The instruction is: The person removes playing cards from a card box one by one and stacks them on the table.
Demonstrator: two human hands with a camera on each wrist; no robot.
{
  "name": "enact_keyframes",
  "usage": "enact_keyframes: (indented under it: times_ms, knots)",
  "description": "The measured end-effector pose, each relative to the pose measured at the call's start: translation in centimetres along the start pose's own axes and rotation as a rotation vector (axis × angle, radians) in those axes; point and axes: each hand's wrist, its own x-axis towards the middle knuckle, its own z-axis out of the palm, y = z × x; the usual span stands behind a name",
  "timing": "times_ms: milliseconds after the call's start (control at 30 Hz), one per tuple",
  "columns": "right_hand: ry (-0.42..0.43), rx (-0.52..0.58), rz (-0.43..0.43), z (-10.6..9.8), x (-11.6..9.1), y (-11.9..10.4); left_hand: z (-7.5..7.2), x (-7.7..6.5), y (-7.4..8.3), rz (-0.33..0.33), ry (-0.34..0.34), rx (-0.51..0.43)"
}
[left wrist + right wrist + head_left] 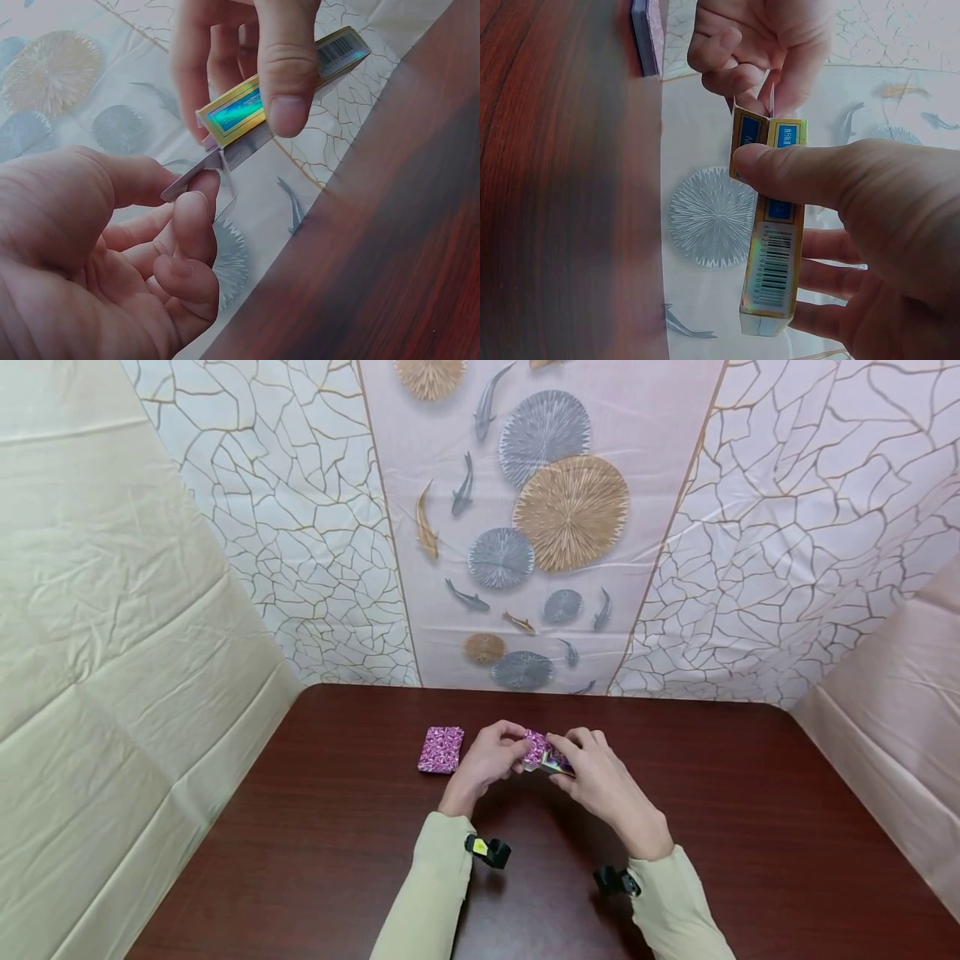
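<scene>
My left hand pinches purple-patterned playing card stock between thumb and fingers; in the left wrist view the card shows as a thin edge, and how many there are I cannot tell. The card sticks out of the end of a shiny gold card box. My right hand grips that box by its narrow sides, thumb across the barcoded side. In the right wrist view the box has a flap folded out at its end, beside the left fingers.
A stack of purple-patterned cards lies on the dark wooden table, left of my left hand. Behind the table's far edge hangs a patterned cloth, with plain cloth at the left.
</scene>
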Motion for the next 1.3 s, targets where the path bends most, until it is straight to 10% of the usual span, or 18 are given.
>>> enact_keyframes:
  times_ms: [1300]
  knots:
    - [0.012,-0.010,-0.021,0.1,0.0,0.0,-2.8,-0.2,0.2,-0.062,0.055,0.053]
